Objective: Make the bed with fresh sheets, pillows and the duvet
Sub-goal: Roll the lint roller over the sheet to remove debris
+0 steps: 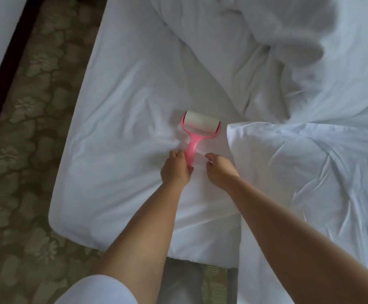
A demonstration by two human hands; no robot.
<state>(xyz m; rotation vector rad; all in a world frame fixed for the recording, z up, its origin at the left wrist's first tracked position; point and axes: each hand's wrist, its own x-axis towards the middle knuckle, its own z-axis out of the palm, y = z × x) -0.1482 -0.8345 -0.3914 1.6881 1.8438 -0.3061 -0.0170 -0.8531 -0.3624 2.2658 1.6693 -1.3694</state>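
A pink lint roller (197, 133) lies flat on the white fitted sheet (121, 110) near the corner of the bed, its white paper drum pointing away from the person and its handle pointing back toward them. The left hand (176, 170) has its fingers (179, 155) curled against the lower end of the handle; whether they fully clasp it I cannot tell, though they touch it. The right hand (219, 170) hovers just beside the handle on the other side, fingers loosely bent and holding nothing. A white pillow (310, 172) lies to the right of the roller, its near corner close to the drum. The duvet (277, 51) is heaped in rumpled folds farther up the bed. Patterned olive carpet (31, 139) runs along the bed's left side.
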